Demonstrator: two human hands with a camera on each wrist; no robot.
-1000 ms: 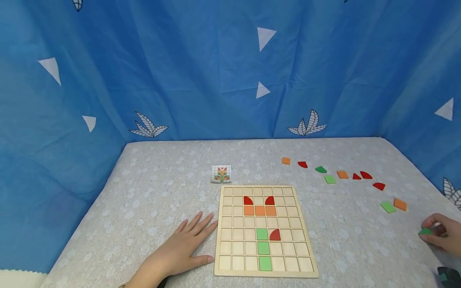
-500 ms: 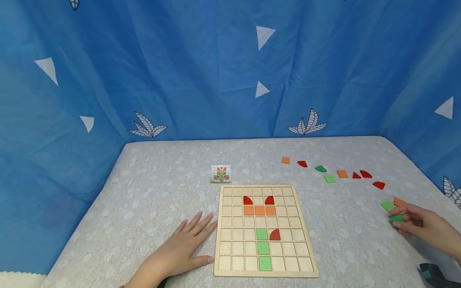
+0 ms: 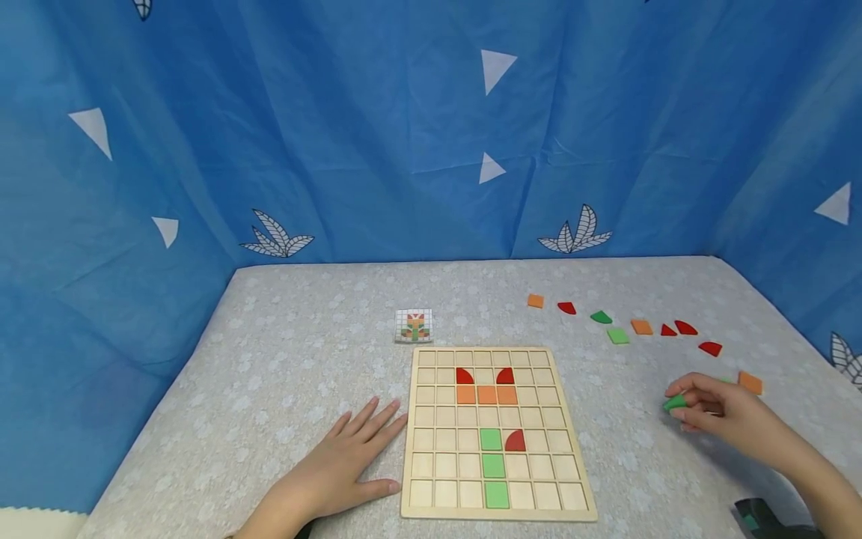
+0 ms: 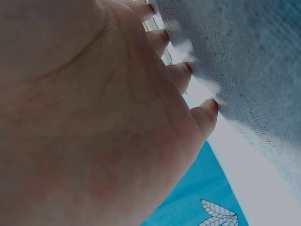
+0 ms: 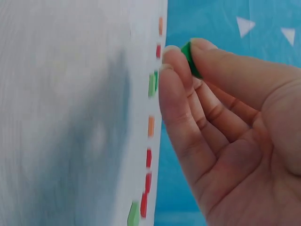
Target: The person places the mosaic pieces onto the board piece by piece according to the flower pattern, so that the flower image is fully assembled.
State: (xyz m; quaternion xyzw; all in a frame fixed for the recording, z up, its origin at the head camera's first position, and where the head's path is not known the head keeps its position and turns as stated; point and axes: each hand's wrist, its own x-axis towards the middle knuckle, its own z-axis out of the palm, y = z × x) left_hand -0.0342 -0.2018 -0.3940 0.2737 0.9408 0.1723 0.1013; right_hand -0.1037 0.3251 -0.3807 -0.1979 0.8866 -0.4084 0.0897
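Note:
My right hand (image 3: 723, 412) pinches a dark green tile (image 3: 675, 403) between thumb and fingers, above the cloth to the right of the wooden grid board (image 3: 444, 417). In the right wrist view the green tile (image 5: 191, 60) sticks out between thumb and fingertips. My left hand (image 3: 343, 468) lies flat with fingers spread, its tips at the board's left edge. Set in the board are red quarter-round tiles (image 3: 505, 376), a row of orange squares (image 3: 486, 394) and a column of light green squares (image 3: 494, 466). One more red quarter-round (image 3: 515, 441) sits beside the top green square.
A small pattern card (image 3: 414, 326) lies behind the board. Loose tiles spread over the right of the cloth: orange squares (image 3: 642, 327), red pieces (image 3: 710, 349), a dark green piece (image 3: 601, 317) and a light green square (image 3: 618, 336). A blue curtain (image 3: 404, 135) hangs behind.
My right hand has moved left from the right edge of the table towards the board, carrying the dark green tile. My left hand and the tiles on the board stay put.

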